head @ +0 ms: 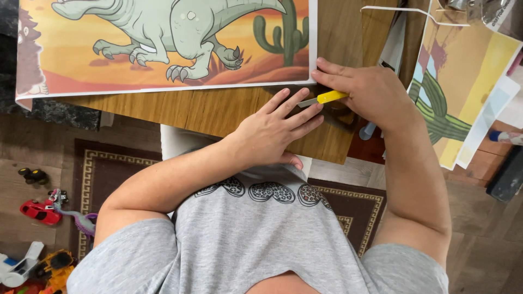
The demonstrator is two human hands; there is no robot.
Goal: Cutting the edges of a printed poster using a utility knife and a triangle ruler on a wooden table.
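My right hand [366, 91] grips a yellow utility knife [326, 98] whose blade points left, just below the bottom right corner of a large dinosaur print [163, 43] lying on a brown wooden board [218, 111]. My left hand [275, 130] lies flat on the board with its fingers spread, the fingertips next to the knife blade. The print shows a green dinosaur and a cactus on an orange ground, with a white border.
More printed sheets [463, 92] with a cactus hang at the right. Toy cars [41, 212] and other toys lie on the floor at the lower left, beside a patterned brown rug [109, 174]. A dark object [506, 177] rests at the far right.
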